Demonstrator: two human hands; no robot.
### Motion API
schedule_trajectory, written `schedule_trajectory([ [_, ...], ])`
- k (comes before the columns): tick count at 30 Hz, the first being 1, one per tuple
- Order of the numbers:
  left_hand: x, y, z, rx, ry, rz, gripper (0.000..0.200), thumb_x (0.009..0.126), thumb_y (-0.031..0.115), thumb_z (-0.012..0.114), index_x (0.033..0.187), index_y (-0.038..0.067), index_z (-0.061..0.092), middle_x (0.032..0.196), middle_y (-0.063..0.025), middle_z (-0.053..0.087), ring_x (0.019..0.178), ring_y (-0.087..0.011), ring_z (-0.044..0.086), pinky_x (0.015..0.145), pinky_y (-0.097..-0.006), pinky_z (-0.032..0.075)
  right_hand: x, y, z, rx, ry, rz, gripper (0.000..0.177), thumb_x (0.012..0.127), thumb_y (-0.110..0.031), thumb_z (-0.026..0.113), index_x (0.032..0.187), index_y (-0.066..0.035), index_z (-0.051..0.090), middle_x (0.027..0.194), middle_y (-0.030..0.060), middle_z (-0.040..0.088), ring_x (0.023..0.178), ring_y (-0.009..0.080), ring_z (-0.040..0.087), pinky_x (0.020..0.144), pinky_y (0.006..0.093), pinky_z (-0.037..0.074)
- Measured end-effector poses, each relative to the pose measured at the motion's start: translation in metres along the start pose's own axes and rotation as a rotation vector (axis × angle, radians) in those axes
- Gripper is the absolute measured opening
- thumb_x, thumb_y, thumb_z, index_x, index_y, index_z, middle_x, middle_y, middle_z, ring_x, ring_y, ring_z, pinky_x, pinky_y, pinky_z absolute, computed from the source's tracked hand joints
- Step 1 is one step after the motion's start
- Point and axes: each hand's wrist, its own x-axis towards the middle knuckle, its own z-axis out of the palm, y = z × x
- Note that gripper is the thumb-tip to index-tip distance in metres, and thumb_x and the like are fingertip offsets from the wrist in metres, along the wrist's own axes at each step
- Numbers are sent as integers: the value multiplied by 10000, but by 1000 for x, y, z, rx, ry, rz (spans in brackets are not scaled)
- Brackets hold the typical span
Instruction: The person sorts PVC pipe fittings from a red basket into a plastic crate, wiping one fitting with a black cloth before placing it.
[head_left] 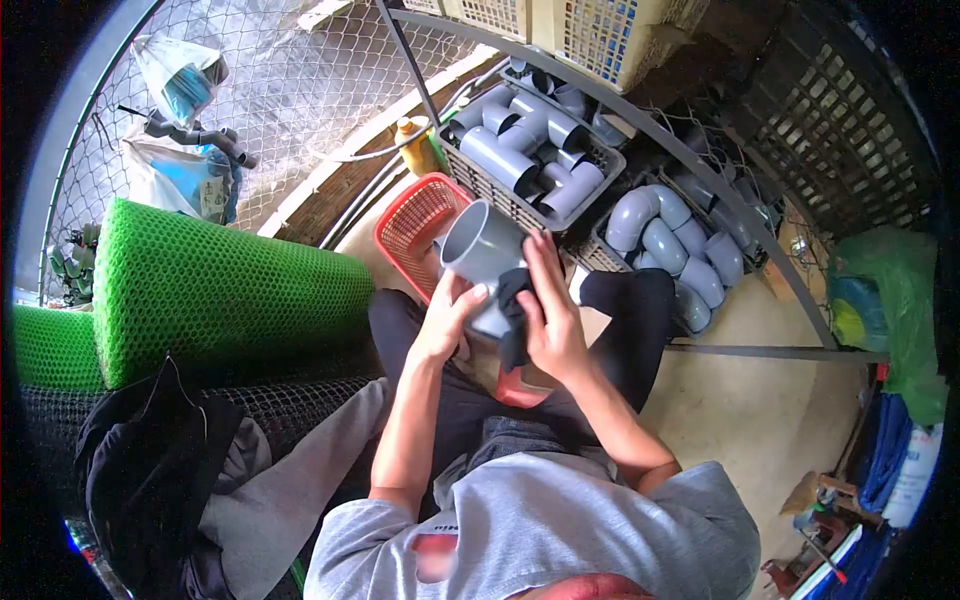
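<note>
A grey plastic pipe fitting (484, 240) with a wide round opening is held up in front of my lap, tilted toward the upper left. My left hand (446, 318) grips its lower left side with the thumb across it. On the right side my right hand (550, 310) holds a black cloth (515, 315) against the fitting. Part of the fitting's lower body is hidden by the hands and the cloth. Just behind it stands a red plastic basket (402, 225).
Crates of grey pipe fittings (530, 140) and grey elbows (665, 235) stand ahead. A yellow bottle (416, 148) is beside the red basket. Green mesh rolls (235, 285) and dark clothing (160, 450) lie at the left. A metal frame bar (720, 200) crosses the right.
</note>
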Motion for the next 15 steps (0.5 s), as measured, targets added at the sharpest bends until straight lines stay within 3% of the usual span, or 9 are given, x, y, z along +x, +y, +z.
schedule_trajectory([
  [3,-6,1,15,-8,29,39,967,811,462,897,1536,31,425,1449,-87,568,1329,-213,536,1129,-381,420,16,-12,-7,-219,-80,-214,526,999,-76,570,1504,54,496,1610,254,414,1522,427,362,1223,481,333],
  [6,-12,0,23,-54,62,46,960,824,481,887,1536,29,429,1447,-83,569,1324,-199,536,1127,-376,422,35,-6,-10,-145,-123,-224,507,1035,-149,560,1499,45,497,1566,275,461,1472,435,432,1209,501,361],
  [7,-16,-1,25,-68,55,41,970,825,503,882,1536,22,430,1450,-85,565,1333,-199,526,1136,-379,414,44,-6,-10,-88,-118,-201,462,1044,-142,545,1466,47,538,1480,274,555,1398,424,526,1170,486,415],
  [10,-28,6,30,9,44,31,1035,765,500,924,1535,12,433,1444,-89,569,1330,-211,530,1146,-385,403,63,-7,-9,242,-137,45,362,1075,-155,530,1326,74,653,1270,256,706,1228,351,681,1059,413,509],
  [11,-29,7,26,9,50,31,1035,765,500,924,1535,12,433,1444,-89,569,1330,-211,530,1146,-385,403,66,-5,-4,342,-106,138,343,1083,-179,540,1235,80,706,1167,214,761,1125,247,729,993,351,537],
  [12,-29,9,19,42,44,62,1054,740,504,938,1527,9,443,1442,-94,572,1328,-212,532,1146,-386,404,65,2,3,405,-50,155,339,1088,-198,556,1212,67,727,1037,142,786,954,155,724,859,311,552],
  [15,-25,13,8,33,49,123,1043,693,527,960,1466,-4,504,1353,-99,630,1243,-205,591,1074,-375,466,49,22,14,463,-36,422,447,1109,-329,529,1092,59,750,836,42,716,759,106,631,689,301,503],
])
